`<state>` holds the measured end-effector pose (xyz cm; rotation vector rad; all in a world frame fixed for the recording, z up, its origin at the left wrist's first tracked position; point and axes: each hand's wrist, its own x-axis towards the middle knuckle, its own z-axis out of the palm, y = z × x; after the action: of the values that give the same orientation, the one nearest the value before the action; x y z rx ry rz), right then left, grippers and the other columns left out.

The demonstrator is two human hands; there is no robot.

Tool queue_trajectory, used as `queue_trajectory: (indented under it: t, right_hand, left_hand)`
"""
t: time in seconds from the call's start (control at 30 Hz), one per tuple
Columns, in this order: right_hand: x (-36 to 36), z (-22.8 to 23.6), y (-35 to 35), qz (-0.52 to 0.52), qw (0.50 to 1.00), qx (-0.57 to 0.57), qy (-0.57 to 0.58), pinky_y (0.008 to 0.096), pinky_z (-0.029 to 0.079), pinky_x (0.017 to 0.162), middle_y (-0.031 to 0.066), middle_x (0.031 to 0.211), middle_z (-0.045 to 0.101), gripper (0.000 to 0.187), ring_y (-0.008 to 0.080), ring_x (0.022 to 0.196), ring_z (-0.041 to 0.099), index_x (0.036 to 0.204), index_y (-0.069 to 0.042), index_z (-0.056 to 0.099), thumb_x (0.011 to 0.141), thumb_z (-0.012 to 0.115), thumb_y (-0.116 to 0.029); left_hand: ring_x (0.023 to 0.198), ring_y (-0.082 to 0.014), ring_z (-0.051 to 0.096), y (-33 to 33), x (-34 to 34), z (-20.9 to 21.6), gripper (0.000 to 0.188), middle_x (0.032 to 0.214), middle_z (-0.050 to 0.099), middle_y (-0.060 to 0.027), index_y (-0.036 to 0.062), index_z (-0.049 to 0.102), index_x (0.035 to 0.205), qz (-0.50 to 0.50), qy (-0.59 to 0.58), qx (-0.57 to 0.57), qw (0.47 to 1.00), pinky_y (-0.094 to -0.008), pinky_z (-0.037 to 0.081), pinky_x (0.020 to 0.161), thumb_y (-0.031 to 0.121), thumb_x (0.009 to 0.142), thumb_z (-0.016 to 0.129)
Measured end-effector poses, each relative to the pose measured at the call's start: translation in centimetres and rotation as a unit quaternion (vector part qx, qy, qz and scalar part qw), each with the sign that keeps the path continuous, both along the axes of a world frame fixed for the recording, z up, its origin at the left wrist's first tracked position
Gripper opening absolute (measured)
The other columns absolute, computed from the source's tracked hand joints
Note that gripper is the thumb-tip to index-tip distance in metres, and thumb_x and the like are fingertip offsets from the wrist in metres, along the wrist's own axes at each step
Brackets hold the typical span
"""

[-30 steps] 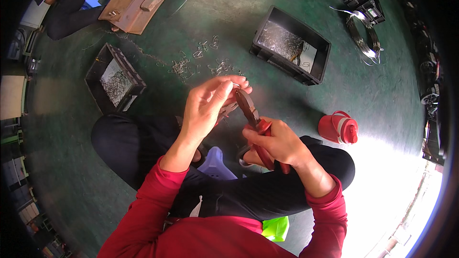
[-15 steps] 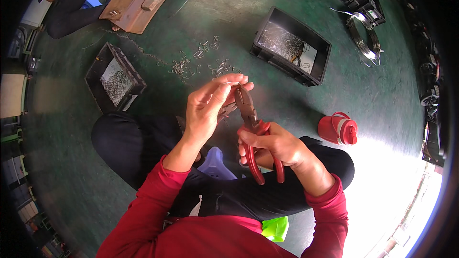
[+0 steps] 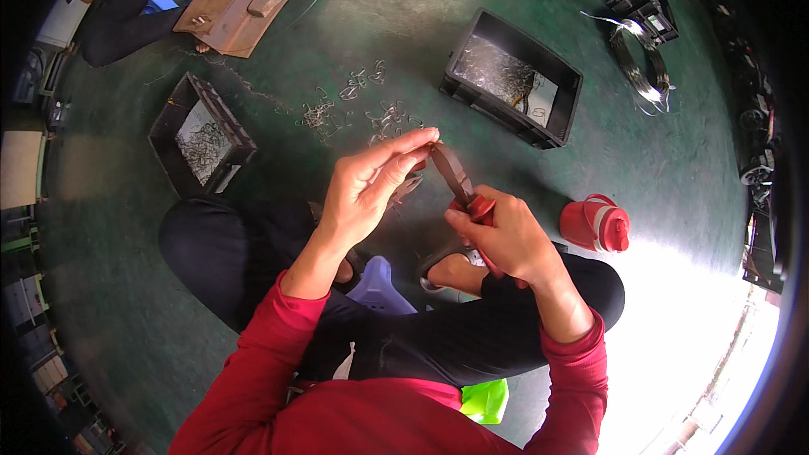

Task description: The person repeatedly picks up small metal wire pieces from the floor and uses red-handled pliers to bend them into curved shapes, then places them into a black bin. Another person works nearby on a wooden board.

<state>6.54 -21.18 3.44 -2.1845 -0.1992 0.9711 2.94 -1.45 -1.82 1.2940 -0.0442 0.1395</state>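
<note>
The pliers (image 3: pixel 453 172) have rolled edge-on, tips toward eleven o'clock; right hand (image 3: pixel 511 236) wraps around them, presumably for leverage; left hand (image 3: pixel 358 192) nearly pinched alongside, contents unclear.

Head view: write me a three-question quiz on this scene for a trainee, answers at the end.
1. Multiple choice: what does the person's right hand grip?
A. the wire coil
B. the red-handled pliers
C. the blue stool

2. True or false: the red jug is on the person's right.

3. Short answer: what lies scattered on the floor between the left black crate and the right black crate?

Key
1. B
2. True
3. Bent wire pieces
</note>
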Motion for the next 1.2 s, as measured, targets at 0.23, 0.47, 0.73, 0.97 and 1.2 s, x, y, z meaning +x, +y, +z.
queue_trajectory:
  t: [0.23, 0.47, 0.73, 0.97, 1.2]
  right_hand:
    - [-0.7, -0.2, -0.2, 0.041, 0.995, -0.057, -0.067, 0.0354, 0.048, 0.064, 0.0138, 0.069, 0.064, 0.031, 0.0245, 0.063, 0.063, 0.090, 0.001, 0.062, 0.086, 0.069, -0.029]
    - [-1.0, -0.6, -0.2, 0.049, 0.989, -0.067, -0.120, 0.0334, 0.048, 0.063, 0.0117, 0.068, 0.063, 0.029, 0.0222, 0.062, 0.062, 0.093, 0.000, 0.062, 0.086, 0.070, -0.027]
    - [0.3, -1.2, -1.2, -0.002, 0.979, 0.147, 0.140, 0.0273, 0.048, 0.070, 0.0034, 0.087, 0.066, 0.028, 0.0111, 0.077, 0.061, 0.106, -0.002, 0.059, 0.095, 0.061, -0.028]
    - [0.8, -0.8, -2.0, -0.084, 0.971, 0.181, 0.130, 0.0272, 0.050, 0.073, 0.0050, 0.090, 0.066, 0.027, 0.0115, 0.081, 0.063, 0.109, -0.003, 0.057, 0.096, 0.060, -0.026]
    - [1.0, 1.7, -3.5, -0.121, 0.981, 0.151, 0.033, 0.0266, 0.048, 0.076, 0.0084, 0.090, 0.067, 0.027, 0.0121, 0.079, 0.062, 0.111, 0.002, 0.055, 0.096, 0.059, -0.020]
  left_hand:
    - [0.098, -0.0320, 0.068, 0.9, 0.3, -1.2, 0.036, 0.106, 0.068, -0.0199, -0.0075, 0.061, 0.116, -0.009, -0.016, 0.000, 1.000, -0.0442, 0.055, 0.090, 0.022, 0.097, 0.056]
    - [0.094, -0.0289, 0.069, 0.5, 0.3, -1.0, 0.030, 0.105, 0.068, -0.0194, -0.0065, 0.065, 0.110, -0.002, 0.015, -0.040, 0.999, -0.0405, 0.057, 0.087, 0.020, 0.097, 0.057]
    - [0.088, -0.0210, 0.068, 1.2, 0.6, -1.0, 0.043, 0.098, 0.068, -0.0147, -0.0051, 0.066, 0.106, 0.048, 0.193, -0.107, 0.974, -0.0285, 0.055, 0.077, 0.036, 0.094, 0.061]
    - [0.097, -0.0231, 0.067, 1.4, 0.9, -1.6, 0.048, 0.108, 0.065, -0.0146, -0.0018, 0.060, 0.119, 0.005, 0.284, -0.241, 0.928, -0.0317, 0.054, 0.082, 0.040, 0.096, 0.056]
    - [0.100, -0.0214, 0.065, 0.7, 1.6, -3.2, 0.042, 0.108, 0.065, -0.0106, 0.0006, 0.060, 0.120, 0.013, 0.270, -0.151, 0.951, -0.0331, 0.054, 0.084, 0.036, 0.097, 0.056]
